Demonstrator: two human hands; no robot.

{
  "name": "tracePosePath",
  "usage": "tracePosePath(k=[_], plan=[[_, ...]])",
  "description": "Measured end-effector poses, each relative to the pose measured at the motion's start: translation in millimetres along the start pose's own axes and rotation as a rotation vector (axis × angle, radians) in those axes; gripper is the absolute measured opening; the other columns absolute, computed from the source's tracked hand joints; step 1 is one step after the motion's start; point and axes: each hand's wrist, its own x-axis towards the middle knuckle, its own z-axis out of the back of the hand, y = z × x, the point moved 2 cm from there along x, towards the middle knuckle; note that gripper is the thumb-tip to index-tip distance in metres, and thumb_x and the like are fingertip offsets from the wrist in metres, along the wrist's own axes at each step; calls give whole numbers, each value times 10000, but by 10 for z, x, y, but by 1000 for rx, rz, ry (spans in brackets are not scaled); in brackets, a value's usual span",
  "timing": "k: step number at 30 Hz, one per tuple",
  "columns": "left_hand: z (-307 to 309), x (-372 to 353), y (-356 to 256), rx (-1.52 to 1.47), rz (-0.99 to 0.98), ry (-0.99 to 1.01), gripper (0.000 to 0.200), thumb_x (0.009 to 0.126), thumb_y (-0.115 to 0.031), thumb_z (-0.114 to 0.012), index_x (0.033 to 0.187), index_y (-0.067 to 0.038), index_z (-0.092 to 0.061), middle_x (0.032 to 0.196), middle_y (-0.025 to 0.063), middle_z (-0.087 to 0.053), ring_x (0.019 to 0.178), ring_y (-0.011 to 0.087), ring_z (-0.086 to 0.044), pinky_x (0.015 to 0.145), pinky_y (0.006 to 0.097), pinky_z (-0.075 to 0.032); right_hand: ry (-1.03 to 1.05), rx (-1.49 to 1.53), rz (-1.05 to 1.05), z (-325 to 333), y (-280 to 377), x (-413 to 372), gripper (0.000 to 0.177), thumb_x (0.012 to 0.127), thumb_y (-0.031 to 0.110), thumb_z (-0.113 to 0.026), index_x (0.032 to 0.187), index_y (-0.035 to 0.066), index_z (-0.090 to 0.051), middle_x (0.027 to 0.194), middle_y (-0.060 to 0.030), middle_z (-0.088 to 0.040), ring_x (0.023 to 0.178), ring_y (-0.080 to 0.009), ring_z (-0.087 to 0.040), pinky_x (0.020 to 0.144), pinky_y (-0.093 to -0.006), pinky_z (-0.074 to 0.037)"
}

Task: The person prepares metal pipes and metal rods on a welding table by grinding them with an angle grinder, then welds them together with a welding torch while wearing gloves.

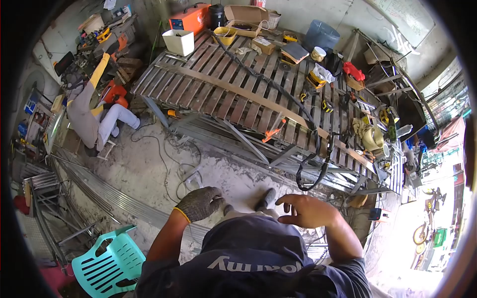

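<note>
My left hand (198, 203), in a dark knitted glove with a yellow cuff, hangs in front of my body at waist height. Its fingers curl loosely apart, with nothing visible in them. To its right is my right hand (309, 210), bare, fingers bent and spread, holding nothing. Both hands are apart from the slatted metal workbench (223, 99) ahead. On the bench's near side, an orange clamp (272, 133) is the tool closest to my hands. A black strap (298, 174) hangs over the bench edge above my right hand.
A co-worker (94, 116) sits low at the left. Cables (166, 169) and long metal profiles (109, 186) lie on the floor. A turquoise plastic chair (108, 263) stands at lower left. Toward the bench's back are a white bin (178, 43) and an orange machine (190, 19).
</note>
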Motion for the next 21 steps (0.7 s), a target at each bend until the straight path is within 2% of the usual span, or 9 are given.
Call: tracePosePath(k=[5, 7, 11, 14, 15, 17, 19, 20, 21], plan=[[-135, 609, -2, -151, -47, -80, 351, 1066, -308, -675, 1249, -11, -712, 1165, 214, -760, 1095, 396, -737, 937, 465, -586, -41, -286, -208, 471, -425, 426, 501, 989, 408, -747, 1347, 59, -710, 1128, -243, -785, 1079, -430, -758, 947, -509, -596], [-311, 1092, 75, -126, -70, -201, 603, 1038, -330, -710, 1470, 55, -546, 1380, 301, -653, 1304, 441, -644, 1083, 479, -534, -266, -391, -179, 655, -996, 800, 419, 1009, 391, -738, 1255, 53, -715, 976, -236, -789, 984, -448, -759, 867, -545, -583], [-660, 2197, 144, -171, -89, -303, 911, 991, -384, -762, 1644, 49, -299, 1573, 365, -478, 1467, 490, -507, 1213, 490, -441, -486, -284, -276, 1111, -1711, 1836, 510, 1069, 467, -614, 1215, -8, -727, 1093, -314, -764, 1084, -478, -740, 940, -536, -588], [-848, 2982, 224, -107, -78, -382, 990, 962, -387, -793, 1657, 47, -239, 1577, 380, -458, 1448, 515, -515, 1191, 502, -462, -503, -410, -312, 1269, -2082, 2554, 592, 1065, 508, -588, 1269, -40, -677, 1043, -323, -767, 1056, -489, -751, 929, -544, -597], [-843, 3158, 178, -131, -77, -443, 945, 956, -379, -796, 1661, -23, -276, 1531, 362, -510, 1369, 528, -570, 1135, 518, -498, -495, -467, -310, 1326, -2176, 2749, 618, 1056, 510, -589, 1306, -52, -644, 995, -321, -771, 1023, -492, -758, 910, -551, -599], [-671, 3447, 11, -237, 69, -230, 732, 969, -348, -778, 1576, -102, -453, 1363, 298, -657, 1225, 493, -661, 1017, 511, -547, -284, -501, -378, 1439, -2142, 2955, 468, 1004, 439, -645, 1198, 39, -791, 1056, -249, -797, 1023, -425, -783, 919, -517, -613], [-1053, 3887, 373, -215, 14, -94, 343, 988, -305, -746, 1265, -122, -658, 1140, 216, -743, 1063, 442, -721, 884, 494, -562, -220, -572, -205, 1384, -2358, 3118, 312, 963, 344, -674, 1098, 118, -842, 1053, -216, -806, 1002, -391, -792, 888, -519, -615], [-1045, 4001, 341, -150, -94, -73, 188, 1004, -265, -717, 985, -89, -654, 983, 176, -751, 989, 404, -741, 809, 477, -558, -187, -612, -120, 1374, -2367, 3131, 285, 961, 324, -675, 1093, 133, -840, 1046, -212, -806, 997, -385, -794, 880, -519, -615], [-982, 4017, 273, -142, -126, -65, 252, 1018, -283, -693, 893, -82, -605, 944, 184, -741, 953, 417, -739, 793, 486, -557, -170, -610, -74, 1371, -2374, 3118, 342, 1020, 358, -614, 1044, 86, -820, 1049, -221, -802, 990, -395, -791, 870, -525, -619]])
